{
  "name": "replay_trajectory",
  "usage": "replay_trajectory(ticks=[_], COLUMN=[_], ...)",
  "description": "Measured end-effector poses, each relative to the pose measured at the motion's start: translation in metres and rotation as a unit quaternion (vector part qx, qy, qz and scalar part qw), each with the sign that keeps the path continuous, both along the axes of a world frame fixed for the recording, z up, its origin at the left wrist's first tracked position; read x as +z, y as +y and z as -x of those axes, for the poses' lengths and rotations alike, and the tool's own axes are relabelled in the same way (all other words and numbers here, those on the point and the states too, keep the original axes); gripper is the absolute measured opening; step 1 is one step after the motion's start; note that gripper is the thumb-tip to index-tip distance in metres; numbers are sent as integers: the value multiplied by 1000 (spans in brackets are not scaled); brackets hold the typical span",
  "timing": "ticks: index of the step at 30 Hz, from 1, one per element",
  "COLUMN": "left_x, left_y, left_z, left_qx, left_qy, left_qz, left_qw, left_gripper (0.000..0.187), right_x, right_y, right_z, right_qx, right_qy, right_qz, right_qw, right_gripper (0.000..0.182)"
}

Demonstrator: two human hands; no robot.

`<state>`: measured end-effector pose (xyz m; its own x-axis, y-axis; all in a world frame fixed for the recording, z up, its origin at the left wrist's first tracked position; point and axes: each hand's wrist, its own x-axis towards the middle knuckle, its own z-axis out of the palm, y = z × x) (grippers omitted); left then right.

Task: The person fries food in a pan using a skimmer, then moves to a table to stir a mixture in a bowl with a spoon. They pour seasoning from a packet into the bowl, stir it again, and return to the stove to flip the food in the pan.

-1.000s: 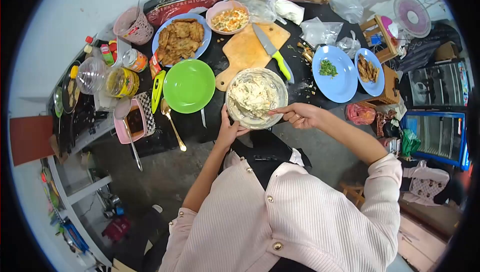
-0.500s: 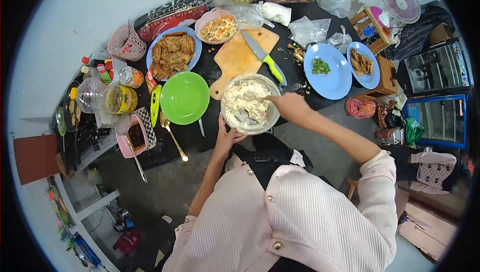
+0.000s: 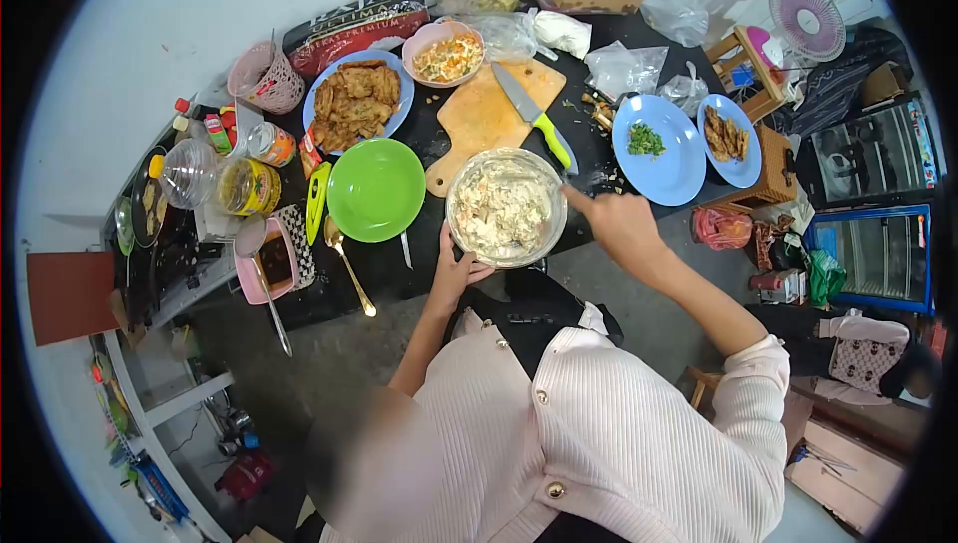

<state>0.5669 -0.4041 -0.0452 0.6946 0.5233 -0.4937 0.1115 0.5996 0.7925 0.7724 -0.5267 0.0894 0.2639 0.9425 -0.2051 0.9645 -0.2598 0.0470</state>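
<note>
A clear bowl point(image 3: 556, 231) of thick, pale, lumpy batter point(image 3: 499, 209) sits at the table's front edge. My left hand point(image 3: 459, 269) cups its near left side, thumb up along the wall and fingers underneath. At the right rim, my right hand point(image 3: 627, 232) is closed with the index finger stretched toward the batter. It seems to grip a spoon, mostly hidden by the fingers and the mix. Behind the bowl lies a wooden cutting board point(image 3: 484, 119) with a green-handled knife point(image 3: 529, 112) on it. A green bowl point(image 3: 375, 190) stands just left.
Fried pieces fill a blue plate point(image 3: 404, 109); chopped vegetables fill a pink bowl point(image 3: 476, 72). Right are a blue plate point(image 3: 674, 169) with chopped greens and another blue plate point(image 3: 750, 159). A ladle point(image 3: 274, 303) rests in a pink container point(image 3: 249, 278). A blurred shape point(image 3: 374, 463) covers the lower left.
My right hand has moved right, from over the batter to the bowl's rim. The batter looks more level. A blurred shape has appeared at lower left. The left hand stays on the bowl.
</note>
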Motion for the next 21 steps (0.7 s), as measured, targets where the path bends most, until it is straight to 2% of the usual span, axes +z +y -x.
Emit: replay_trajectory(ticks=[2, 5, 7, 10, 13, 14, 17, 18, 19, 21], left_x=[1, 5, 1, 1, 4, 5, 1, 0, -1, -1], left_y=[-1, 0, 0, 0, 2, 4, 10, 10, 11, 20], left_z=[1, -2, 0, 0, 0, 0, 4, 7, 11, 19], left_qx=[-5, -6, 2, -2, -7, -11, -26, -25, 19, 102], left_qy=[-12, 0, -9, -10, 6, 14, -3, 9, 31, 72], left_qz=[7, 1, 5, 11, 35, 46, 49, -4, 0, 5], left_qw=[1000, 1000, 1000, 1000, 999, 999, 998, 1000, 999, 992], left_gripper=[71, 71, 71, 72, 73, 74, 76, 74, 73, 71], right_x=[-12, -64, -56, -15, -27, -35, -70, -66, -62, -45], right_y=[6, 1, -9, -20, -20, -13, 9, 15, 17, 16], right_z=[-1, 28, 37, 23, 19, 21, -8, -15, -21, -20], right_qx=[5, 51, 33, 53, 51, 34, -13, -42, -36, -28], right_qy=[-30, -58, 1, 30, 29, 32, 124, 212, 242, 172], right_qz=[14, 14, 34, 57, 64, 63, -6, -48, -54, -53], right_qw=[999, 997, 999, 997, 996, 997, 992, 975, 968, 983], right_gripper=[54, 51, 53, 51, 51, 45, 32, 24, 22, 23])
